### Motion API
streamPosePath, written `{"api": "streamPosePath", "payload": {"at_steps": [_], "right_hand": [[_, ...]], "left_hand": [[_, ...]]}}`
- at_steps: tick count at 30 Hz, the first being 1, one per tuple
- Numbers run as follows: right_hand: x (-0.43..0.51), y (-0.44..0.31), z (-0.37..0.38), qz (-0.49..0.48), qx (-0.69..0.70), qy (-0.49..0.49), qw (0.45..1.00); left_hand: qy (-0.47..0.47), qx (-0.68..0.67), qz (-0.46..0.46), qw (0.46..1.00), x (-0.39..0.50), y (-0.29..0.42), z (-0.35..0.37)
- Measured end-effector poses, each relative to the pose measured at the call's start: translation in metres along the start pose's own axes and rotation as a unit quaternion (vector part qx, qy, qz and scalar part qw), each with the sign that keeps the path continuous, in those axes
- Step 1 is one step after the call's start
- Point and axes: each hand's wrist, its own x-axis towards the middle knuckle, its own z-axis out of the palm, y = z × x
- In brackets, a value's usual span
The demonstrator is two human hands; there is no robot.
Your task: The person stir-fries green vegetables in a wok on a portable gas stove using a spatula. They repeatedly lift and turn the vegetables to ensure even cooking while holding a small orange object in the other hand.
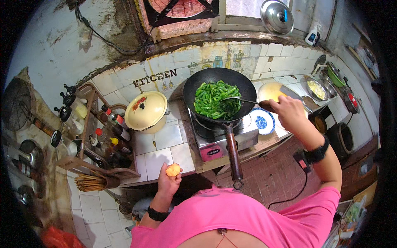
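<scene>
My right hand grips the wooden handle of a metal spatula or ladle, whose head rests among cut green vegetables in a black wok. The wok sits on a gas stove, its wooden handle pointing towards me. My left hand, low and left of the stove, holds a small orange piece of food, perhaps a peeled segmented fruit. What kind of food it is, I cannot tell.
A cream lidded pot stands left of the stove, beside a wooden rack of bottles and jars. On the right lie a blue-and-white plate, a round board with a cleaver and a bowl of pale cut food. Chopsticks stick out below the rack.
</scene>
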Motion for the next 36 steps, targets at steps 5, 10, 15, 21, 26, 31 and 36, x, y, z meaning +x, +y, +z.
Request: {"api": "streamPosePath", "payload": {"at_steps": [5, 10, 15, 21, 26, 31, 36], "right_hand": [[0.012, -0.040, 0.004, 0.053, -0.001, -0.085, 0.995], [0.018, -0.062, 0.027, -0.028, 0.017, 0.033, 0.999], [0.009, -0.044, 0.036, -0.015, -0.020, 0.050, 0.998], [0.003, -0.039, 0.034, -0.060, -0.133, 0.003, 0.989], [-0.008, -0.019, 0.028, -0.013, -0.137, 0.114, 0.984], [0.020, -0.044, 0.047, -0.081, -0.098, 0.113, 0.985], [0.001, -0.021, 0.040, 0.006, -0.124, 0.051, 0.991]], "left_hand": [[0.027, -0.005, 0.005, 1.000, -0.005, -0.002, -0.005], [0.010, 0.012, -0.018, 1.000, 0.002, -0.005, 0.004], [0.013, 0.007, -0.027, 1.000, 0.010, -0.011, 0.015], [0.014, 0.000, -0.039, 0.999, 0.010, -0.016, 0.013], [0.038, 0.010, -0.034, 0.999, 0.007, -0.014, 0.005], [0.017, 0.003, -0.034, 0.999, 0.006, -0.015, 0.009], [0.020, 0.009, 0.003, 1.000, 0.002, -0.010, 0.004]]}}
